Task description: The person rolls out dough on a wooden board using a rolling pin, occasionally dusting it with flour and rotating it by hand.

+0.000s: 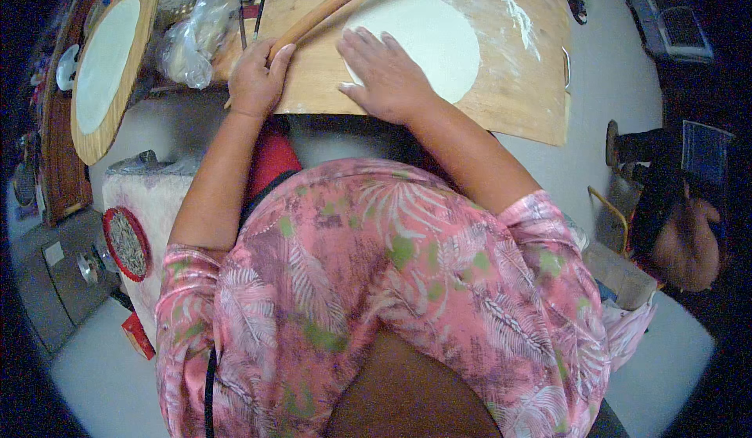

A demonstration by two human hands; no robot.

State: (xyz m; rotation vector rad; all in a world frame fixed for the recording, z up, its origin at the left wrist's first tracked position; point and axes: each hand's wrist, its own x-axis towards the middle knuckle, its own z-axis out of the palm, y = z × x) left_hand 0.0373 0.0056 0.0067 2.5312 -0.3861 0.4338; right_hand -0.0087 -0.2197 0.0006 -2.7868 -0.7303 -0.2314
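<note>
A thin round sheet of white dough lies on a wooden board. My right hand rests palm down over its left edge, fingers somewhat spread and holding nothing. In my left hand is the near end of a long wooden rolling pin, which slants away to the upper right beside the dough. Flour is smeared on the board to the right of the sheet.
Another dough sheet lies on an oval-looking wooden board at the left. Between the boards is a clear plastic bag. A red-rimmed tray sits lower left. Another person is at the right.
</note>
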